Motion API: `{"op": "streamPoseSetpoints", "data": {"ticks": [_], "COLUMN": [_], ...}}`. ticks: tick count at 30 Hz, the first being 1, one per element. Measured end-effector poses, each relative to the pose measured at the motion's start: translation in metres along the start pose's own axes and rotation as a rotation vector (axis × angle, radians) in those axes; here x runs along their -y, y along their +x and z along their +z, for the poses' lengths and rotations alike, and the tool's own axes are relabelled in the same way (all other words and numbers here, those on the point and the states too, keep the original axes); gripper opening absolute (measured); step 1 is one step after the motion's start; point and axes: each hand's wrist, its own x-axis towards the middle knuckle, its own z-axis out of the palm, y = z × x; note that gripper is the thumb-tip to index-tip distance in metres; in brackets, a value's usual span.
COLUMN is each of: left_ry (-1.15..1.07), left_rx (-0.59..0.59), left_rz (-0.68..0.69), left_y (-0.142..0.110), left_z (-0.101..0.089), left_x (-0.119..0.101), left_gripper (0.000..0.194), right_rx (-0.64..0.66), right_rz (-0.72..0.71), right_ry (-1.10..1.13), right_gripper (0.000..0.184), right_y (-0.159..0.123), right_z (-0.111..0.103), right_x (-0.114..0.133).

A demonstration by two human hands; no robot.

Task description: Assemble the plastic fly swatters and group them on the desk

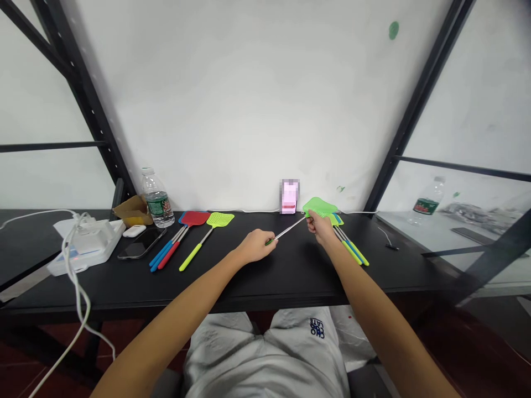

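A green fly swatter [320, 206] with a metal shaft is held between both hands above the black table. My left hand [258, 246] is closed around its handle, of which only a short green end shows. The fingers of my right hand [319, 226] pinch it where the shaft meets the head. Under and beside my right hand lie several fly swatters [352, 249] with yellow-green and blue handles, their heads partly hidden. To the left rest a yellow-green fly swatter [191, 255] and a pile of red and blue fly swatters [171, 251].
On the black table [249, 282] stand a water bottle [158, 202], a small cardboard box [131, 210], a dark phone [141, 243], a white case [134, 231] and a white power strip [89, 249] with cables. A lit phone [289, 196] leans on the wall. Black metal posts frame both sides.
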Motion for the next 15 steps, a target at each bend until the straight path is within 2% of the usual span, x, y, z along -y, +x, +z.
{"op": "streamPoseSetpoints", "data": {"ticks": [10,12,15], "left_ry": [0.116,0.134,0.149], "left_rx": [-0.006,-0.019,-0.047], "left_rz": [0.034,0.038,0.028], "left_y": [-0.002,-0.002,-0.002], "left_z": [0.005,0.006,0.006], "left_x": [0.004,0.004,0.003], "left_gripper": [0.034,0.034,0.035], "right_rx": [0.050,0.098,0.249], "right_rz": [-0.003,-0.002,0.017], "right_ry": [0.051,0.057,0.062], "right_gripper": [0.040,0.041,0.037], "right_y": [-0.007,-0.013,-0.025], "right_z": [0.005,0.011,0.022], "right_x": [-0.010,-0.011,-0.013]}}
